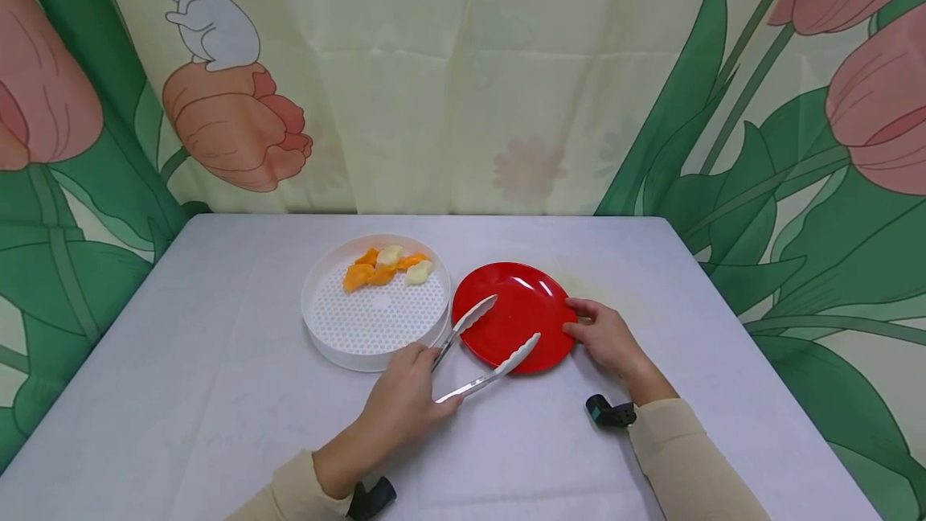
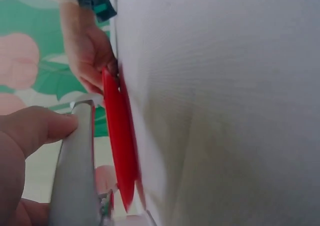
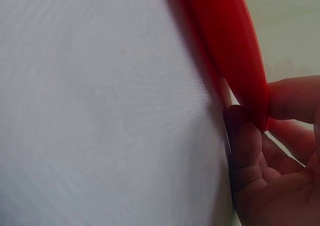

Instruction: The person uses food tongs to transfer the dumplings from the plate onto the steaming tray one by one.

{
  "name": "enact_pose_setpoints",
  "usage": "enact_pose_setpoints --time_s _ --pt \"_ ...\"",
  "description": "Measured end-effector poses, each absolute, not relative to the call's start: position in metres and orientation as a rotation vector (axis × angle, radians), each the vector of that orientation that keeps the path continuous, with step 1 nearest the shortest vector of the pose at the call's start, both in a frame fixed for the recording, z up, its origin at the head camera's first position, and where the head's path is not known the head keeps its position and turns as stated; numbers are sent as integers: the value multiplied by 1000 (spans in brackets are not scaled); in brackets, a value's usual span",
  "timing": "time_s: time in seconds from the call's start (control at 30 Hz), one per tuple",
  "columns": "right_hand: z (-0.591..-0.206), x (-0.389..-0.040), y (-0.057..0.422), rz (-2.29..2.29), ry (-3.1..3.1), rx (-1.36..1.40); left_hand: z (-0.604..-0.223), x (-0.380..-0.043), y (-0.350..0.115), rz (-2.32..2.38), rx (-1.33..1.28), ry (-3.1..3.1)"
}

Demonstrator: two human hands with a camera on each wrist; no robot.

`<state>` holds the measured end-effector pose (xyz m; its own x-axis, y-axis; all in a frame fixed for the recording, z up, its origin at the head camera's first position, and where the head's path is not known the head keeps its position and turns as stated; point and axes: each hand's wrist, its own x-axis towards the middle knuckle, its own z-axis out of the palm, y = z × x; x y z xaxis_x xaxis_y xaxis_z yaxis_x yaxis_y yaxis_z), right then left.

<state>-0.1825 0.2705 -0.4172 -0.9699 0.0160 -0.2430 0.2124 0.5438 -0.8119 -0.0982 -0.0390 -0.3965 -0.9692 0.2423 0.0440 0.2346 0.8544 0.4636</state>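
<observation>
My left hand (image 1: pixel 405 396) holds a pair of metal tongs (image 1: pixel 499 372), their arms spread apart and tips over the red plate (image 1: pixel 528 320). Nothing shows between the tips. In the left wrist view the thumb lies on one arm of the tongs (image 2: pixel 77 171). My right hand (image 1: pixel 608 340) grips the right rim of the plate; the right wrist view has the plate's edge (image 3: pixel 235 41) pinched between thumb and fingers. Left of the plate stands a round white steamer tray (image 1: pixel 369 324) with a perforated base, holding several orange dumpling-like pieces (image 1: pixel 358 276) and two pale yellow ones (image 1: pixel 418 272).
A white cloth covers the table (image 1: pixel 217 360). Behind it hangs a curtain (image 1: pixel 463 87) printed with tulips and a white animal. The tray and plate stand close side by side. Each wrist wears a black camera (image 1: pixel 610 412).
</observation>
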Motion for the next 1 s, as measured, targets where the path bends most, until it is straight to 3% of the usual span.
enact_pose_setpoints --time_s 1.0 --pt "-417 -182 270 -1364 2601 193 -394 -100 -40 780 409 2898"
